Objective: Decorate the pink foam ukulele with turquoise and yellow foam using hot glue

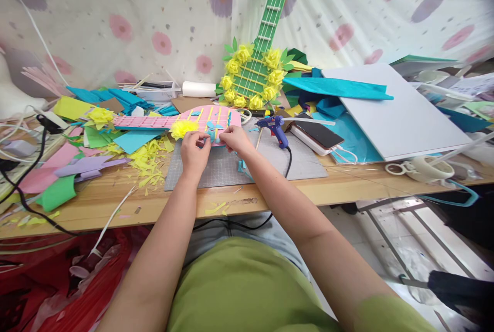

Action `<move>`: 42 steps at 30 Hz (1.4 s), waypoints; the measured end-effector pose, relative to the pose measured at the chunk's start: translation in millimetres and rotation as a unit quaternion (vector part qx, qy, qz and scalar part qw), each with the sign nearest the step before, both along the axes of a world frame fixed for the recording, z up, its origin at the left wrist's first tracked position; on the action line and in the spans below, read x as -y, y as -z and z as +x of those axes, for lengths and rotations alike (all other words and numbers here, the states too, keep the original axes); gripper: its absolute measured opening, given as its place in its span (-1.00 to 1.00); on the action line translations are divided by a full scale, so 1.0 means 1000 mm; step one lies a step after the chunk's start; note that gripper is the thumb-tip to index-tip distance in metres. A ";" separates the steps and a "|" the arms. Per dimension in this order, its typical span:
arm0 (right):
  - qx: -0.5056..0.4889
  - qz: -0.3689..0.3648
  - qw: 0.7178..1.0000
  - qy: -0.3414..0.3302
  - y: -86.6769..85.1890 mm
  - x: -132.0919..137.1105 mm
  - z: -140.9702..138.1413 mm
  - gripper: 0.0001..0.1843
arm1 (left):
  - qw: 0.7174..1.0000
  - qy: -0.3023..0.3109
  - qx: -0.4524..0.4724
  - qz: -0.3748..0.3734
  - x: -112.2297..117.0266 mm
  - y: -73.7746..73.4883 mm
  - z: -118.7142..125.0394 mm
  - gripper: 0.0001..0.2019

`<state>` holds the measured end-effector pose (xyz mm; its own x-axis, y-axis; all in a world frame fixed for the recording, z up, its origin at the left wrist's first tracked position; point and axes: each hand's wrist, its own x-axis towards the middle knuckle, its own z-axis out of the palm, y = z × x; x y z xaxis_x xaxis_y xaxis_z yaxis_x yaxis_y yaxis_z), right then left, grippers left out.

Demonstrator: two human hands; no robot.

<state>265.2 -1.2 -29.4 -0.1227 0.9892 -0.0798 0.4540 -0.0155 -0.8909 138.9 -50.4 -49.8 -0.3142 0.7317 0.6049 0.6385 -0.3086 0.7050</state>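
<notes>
A pink craft guitar (181,120) lies flat on the table, its round body resting on a grey cutting mat (231,164). One yellow paper flower (182,127) sits on the body. My left hand (195,151) and my right hand (235,139) meet at the near edge of the body, both pinching a small blue paper piece (212,135). More blue bits are stuck on the pink body nearby.
A blue glue gun (275,127) lies right of my hands, its cord running off the table edge. A green guitar with yellow flowers (258,72) leans against the back curtain. A white board (389,108), a phone (318,134), tape rolls (432,168) and paper scraps (148,159) lie around.
</notes>
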 end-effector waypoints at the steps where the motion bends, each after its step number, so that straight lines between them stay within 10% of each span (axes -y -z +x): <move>1: -0.001 0.000 1.000 0.000 0.000 0.000 0.000 -0.91 | 1.000 0.001 -0.001 0.000 0.000 0.000 0.000 -0.93; 21: -0.054 0.003 0.998 -0.027 -0.005 0.007 -0.004 -0.88 | 1.000 0.022 -0.007 0.002 0.003 0.002 0.000 -0.90; 31: -0.047 0.046 0.998 -0.011 0.003 0.006 -0.002 -0.88 | 0.987 -0.057 -0.148 0.024 0.000 0.001 0.007 -0.56; 42: -0.102 0.065 0.992 -0.042 0.009 0.003 0.000 -0.89 | 0.973 -0.012 -0.230 -0.007 -0.007 -0.006 0.003 -0.52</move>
<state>265.5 -4.3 -38.0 -0.2053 0.9752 0.0828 0.2585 0.1356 -0.9564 142.1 -43.0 -44.1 -0.0296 0.7369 0.6754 0.8944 -0.2822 0.3471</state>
